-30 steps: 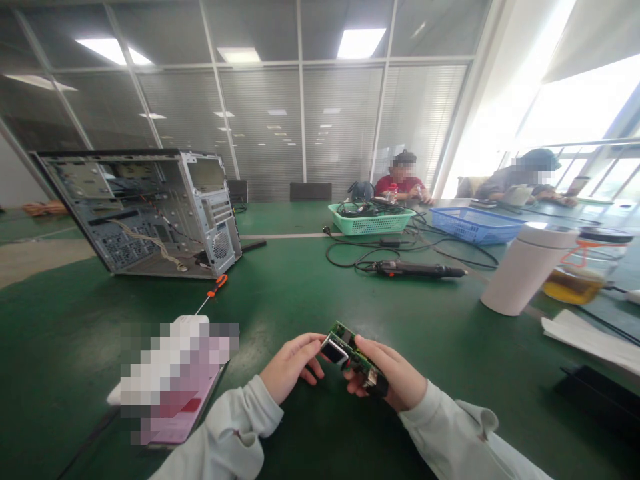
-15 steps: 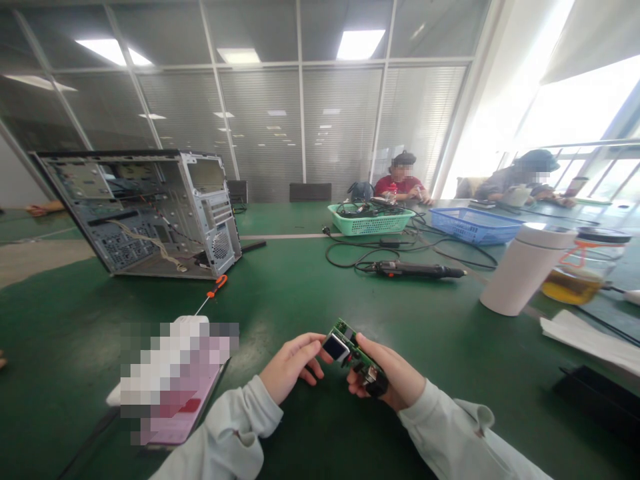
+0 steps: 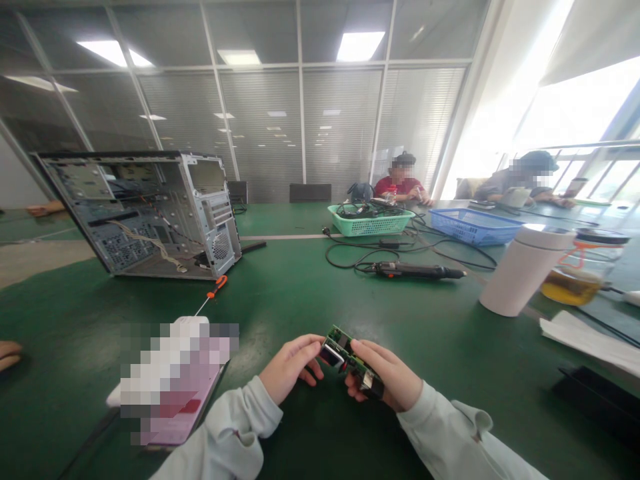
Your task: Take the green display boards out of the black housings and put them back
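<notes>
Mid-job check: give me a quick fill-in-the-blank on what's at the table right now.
The left hand and right hand hold a small green ____.
The screwdriver near the computer case has a ____ handle.
Left of the blue basket, the green basket holds ____.

Missing words: circuit board; orange; cables.
</notes>
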The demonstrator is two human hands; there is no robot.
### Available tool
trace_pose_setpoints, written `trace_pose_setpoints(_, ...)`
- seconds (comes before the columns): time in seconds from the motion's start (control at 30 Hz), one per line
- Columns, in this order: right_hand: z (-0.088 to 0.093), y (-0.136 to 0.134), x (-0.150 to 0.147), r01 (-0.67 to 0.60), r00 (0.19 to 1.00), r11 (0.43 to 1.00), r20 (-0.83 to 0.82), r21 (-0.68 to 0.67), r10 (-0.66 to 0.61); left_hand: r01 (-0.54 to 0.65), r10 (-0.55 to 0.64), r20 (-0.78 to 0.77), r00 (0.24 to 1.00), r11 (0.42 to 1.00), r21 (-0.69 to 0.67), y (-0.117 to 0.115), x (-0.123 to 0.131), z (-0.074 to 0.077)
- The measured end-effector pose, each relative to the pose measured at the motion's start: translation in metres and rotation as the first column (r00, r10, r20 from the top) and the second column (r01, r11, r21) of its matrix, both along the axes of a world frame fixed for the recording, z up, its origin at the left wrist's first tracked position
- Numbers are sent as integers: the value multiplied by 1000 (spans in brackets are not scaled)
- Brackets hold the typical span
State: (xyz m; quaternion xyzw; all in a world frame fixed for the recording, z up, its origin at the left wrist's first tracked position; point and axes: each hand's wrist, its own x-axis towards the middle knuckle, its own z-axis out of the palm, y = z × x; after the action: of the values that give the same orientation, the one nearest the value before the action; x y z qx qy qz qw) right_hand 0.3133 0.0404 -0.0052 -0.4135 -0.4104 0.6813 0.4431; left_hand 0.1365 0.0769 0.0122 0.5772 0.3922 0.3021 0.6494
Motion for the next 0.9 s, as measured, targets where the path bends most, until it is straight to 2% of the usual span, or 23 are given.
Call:
trace_pose_setpoints(0.2,-5,0,-1,7,1000,1000,17,21,-7,-25,25,14,1000,1000,-13,3,-1,-5)
trace_pose_setpoints(0.47,-4,-4,-4,69,998,989,-15,127,-68,-14,18,64,998,998,-62,7,-2,-10)
trace_pose_setpoints(0.53,-3,-4,-3,100,995,980,9,175,-103,-18,22,71,997,998,-59,7,-2,-10)
trace_pose_setpoints(0.6,0,-4,-1,137,982,948,90,286,-169,-20,24,74,997,999,-49,6,-3,-9)
trace_pose_setpoints(0.7,8,-5,5,149,909,866,280,477,-310,-16,19,65,998,999,-40,4,-3,-7)
trace_pose_setpoints(0.8,22,-11,19,129,817,829,416,545,-400,-9,10,52,999,999,-36,4,-2,-5)
trace_pose_setpoints(0.9,34,-22,51,153,659,758,506,634,-557,-8,9,39,999,999,-33,5,-2,-5)
